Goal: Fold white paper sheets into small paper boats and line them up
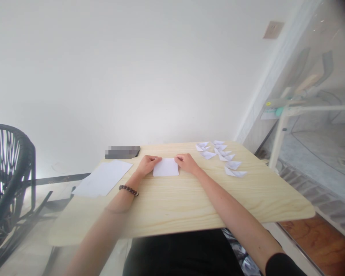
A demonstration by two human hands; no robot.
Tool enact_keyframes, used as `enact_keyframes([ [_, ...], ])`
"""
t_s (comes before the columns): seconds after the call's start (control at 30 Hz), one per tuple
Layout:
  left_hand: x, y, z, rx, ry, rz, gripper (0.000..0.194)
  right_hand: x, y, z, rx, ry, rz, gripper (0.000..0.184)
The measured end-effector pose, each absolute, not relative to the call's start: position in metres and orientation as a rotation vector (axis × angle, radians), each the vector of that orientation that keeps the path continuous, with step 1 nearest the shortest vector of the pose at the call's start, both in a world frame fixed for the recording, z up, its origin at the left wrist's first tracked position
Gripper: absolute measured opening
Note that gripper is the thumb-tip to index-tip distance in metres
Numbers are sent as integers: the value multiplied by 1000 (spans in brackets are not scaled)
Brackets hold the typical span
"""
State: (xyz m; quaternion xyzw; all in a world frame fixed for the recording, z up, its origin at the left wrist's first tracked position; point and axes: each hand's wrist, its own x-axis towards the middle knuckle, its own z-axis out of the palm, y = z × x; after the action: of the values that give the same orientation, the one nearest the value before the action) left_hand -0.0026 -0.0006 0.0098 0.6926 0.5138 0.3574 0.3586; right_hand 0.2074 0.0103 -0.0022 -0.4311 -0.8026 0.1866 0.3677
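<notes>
A small rectangle of folded white paper (166, 168) lies in front of me near the middle of the table. My left hand (148, 164) grips its upper left corner, thumb on top and fingers curled. At the upper right corner my right hand (186, 162) pinches the paper in the same way. To the right stand several folded white paper boats (225, 156) in loose rows. A stack of white paper sheets (105, 178) rests at the table's left edge. Around my left wrist is a dark bead bracelet (128, 190).
The pale wooden table (175, 207) meets a white wall (161, 76) at the back. A dark object (122, 152), partly pixelated, lies at the back left. A woven chair (11, 172) stands on the left. A white metal frame (278, 142) rises beyond the table's right side.
</notes>
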Motion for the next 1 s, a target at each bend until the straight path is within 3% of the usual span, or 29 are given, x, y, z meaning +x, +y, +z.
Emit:
enact_keyframes([
  [1.0,14,-9,14,1811,1221,981,36,186,-5,5,-971,-2067,450,17],
])
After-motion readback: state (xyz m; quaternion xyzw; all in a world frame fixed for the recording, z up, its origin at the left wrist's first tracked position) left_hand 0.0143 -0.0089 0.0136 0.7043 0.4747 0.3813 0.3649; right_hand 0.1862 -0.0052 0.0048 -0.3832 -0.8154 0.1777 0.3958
